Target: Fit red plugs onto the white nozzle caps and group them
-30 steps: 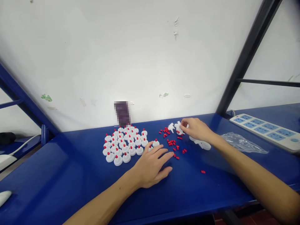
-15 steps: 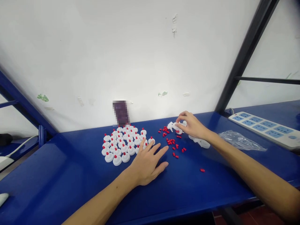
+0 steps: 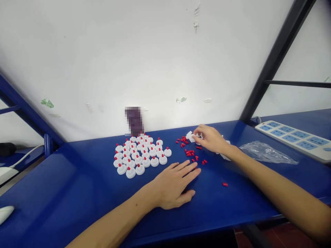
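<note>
My left hand (image 3: 178, 186) lies palm down with fingers stretched out over the table, its fingertips just below some loose red tips (image 3: 190, 152). To its left stands a cluster of round white caps (image 3: 138, 160), each topped with a red tip. My right hand (image 3: 209, 138) is at the back right, thumb and forefinger pinched on a white plastic piece (image 3: 191, 138) by the small white pile. Its exact shape is partly covered by the fingers. More white parts (image 3: 225, 156) lie partly hidden under my right wrist. One red tip (image 3: 224, 184) lies apart, to the right.
A clear plastic bag (image 3: 267, 152) lies on the blue table (image 3: 85, 203) to the right. Beyond it is a white power strip (image 3: 297, 137) with blue sockets. A pixelated dark object (image 3: 134, 120) leans on the wall. A white object (image 3: 5, 214) sits at the left edge.
My left hand has slid right, away from the white caps and toward the red tips. My right hand has stayed at the white pile, its fingers closing on a piece.
</note>
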Motion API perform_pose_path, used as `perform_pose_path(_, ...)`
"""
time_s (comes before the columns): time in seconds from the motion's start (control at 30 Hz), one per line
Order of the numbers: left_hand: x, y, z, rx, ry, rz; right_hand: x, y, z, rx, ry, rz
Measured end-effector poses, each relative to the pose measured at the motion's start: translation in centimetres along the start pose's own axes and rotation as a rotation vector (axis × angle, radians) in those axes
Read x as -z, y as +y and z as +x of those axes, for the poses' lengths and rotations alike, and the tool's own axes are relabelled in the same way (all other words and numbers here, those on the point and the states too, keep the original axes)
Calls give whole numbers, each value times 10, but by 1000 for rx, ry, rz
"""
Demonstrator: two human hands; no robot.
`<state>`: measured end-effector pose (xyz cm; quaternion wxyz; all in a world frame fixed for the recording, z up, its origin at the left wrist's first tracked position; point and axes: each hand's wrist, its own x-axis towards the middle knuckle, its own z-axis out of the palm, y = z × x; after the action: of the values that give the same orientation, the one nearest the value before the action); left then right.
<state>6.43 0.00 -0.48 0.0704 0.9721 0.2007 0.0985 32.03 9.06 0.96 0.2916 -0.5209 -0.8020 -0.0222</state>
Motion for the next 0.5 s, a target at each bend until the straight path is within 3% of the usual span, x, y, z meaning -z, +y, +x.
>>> perform_pose_path(0.27,4,2,1,-12,37,15,3,-20,-5,25,-110,10)
perform_pose_path(0.5,-9,-7,-5,87,155,-213,6,-38,-7,15,-61,-24)
